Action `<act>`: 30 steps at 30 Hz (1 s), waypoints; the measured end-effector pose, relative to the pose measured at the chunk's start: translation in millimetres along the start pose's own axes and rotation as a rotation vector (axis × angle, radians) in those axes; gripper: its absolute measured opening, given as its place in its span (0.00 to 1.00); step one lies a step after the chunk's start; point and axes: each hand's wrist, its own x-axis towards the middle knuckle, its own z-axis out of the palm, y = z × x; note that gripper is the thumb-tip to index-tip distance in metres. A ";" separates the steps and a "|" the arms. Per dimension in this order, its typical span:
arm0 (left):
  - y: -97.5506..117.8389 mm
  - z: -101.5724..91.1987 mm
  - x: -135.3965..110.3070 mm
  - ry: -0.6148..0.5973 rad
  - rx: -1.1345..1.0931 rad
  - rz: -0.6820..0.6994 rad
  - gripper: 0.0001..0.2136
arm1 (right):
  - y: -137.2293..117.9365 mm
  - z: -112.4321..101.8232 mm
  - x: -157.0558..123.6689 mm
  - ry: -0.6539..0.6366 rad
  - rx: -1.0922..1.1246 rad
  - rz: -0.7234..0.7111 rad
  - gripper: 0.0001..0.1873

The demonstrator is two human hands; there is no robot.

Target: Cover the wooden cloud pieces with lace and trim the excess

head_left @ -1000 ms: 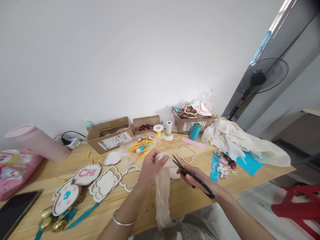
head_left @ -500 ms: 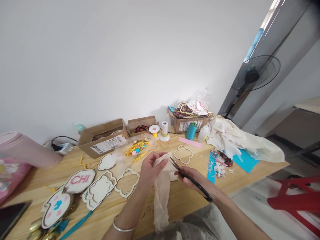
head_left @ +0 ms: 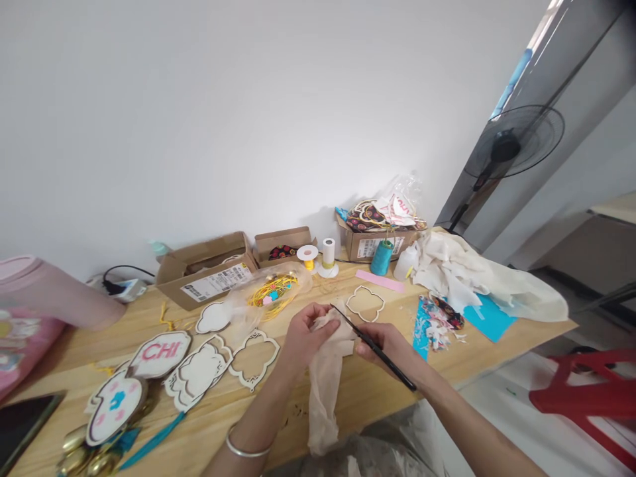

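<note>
My left hand [head_left: 303, 334] pinches the top of a strip of thin cream fabric [head_left: 324, 391] that hangs down over the table's front edge. My right hand [head_left: 385, 344] grips black scissors [head_left: 370, 346], whose blades are closed and lie against the fabric just right of my left fingers. A silver bangle circles my left wrist. Both hands are above the wooden table [head_left: 209, 424], near its front edge.
Wooden cloud-shaped frames [head_left: 254, 356] and a "CHI" plaque [head_left: 159, 352] lie to the left. Cardboard boxes [head_left: 206, 275], thread spools [head_left: 381, 258], a bag of yellow cord [head_left: 273, 291], and a heap of cream cloth [head_left: 477, 278] line the back. A fan [head_left: 511, 142] and red stool [head_left: 591, 397] stand right.
The scissor blades, open a second ago, have closed on the fabric. My hands have come closer together and the view has shifted slightly.
</note>
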 end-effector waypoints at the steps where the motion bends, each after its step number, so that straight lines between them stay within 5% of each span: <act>1: -0.1 0.2 -0.2 -0.009 0.003 -0.004 0.13 | 2.4 -0.7 -0.9 0.009 -0.017 0.012 0.20; 11: 5.7 3.1 -1.5 -0.013 0.108 -0.111 0.13 | 5.4 -19.8 -18.5 0.149 -0.312 0.007 0.15; 19: 11.5 16.3 1.0 0.040 0.050 -0.117 0.12 | 12.7 -28.2 -34.3 0.013 -0.207 -0.039 0.24; 25: 12.1 20.7 2.1 0.043 0.013 -0.140 0.12 | -11.2 -32.8 -41.5 -0.120 -0.166 -0.036 0.30; 30: 10.2 19.6 3.1 0.098 -0.014 -0.161 0.13 | -22.5 -26.6 -33.6 -0.065 -0.166 0.024 0.30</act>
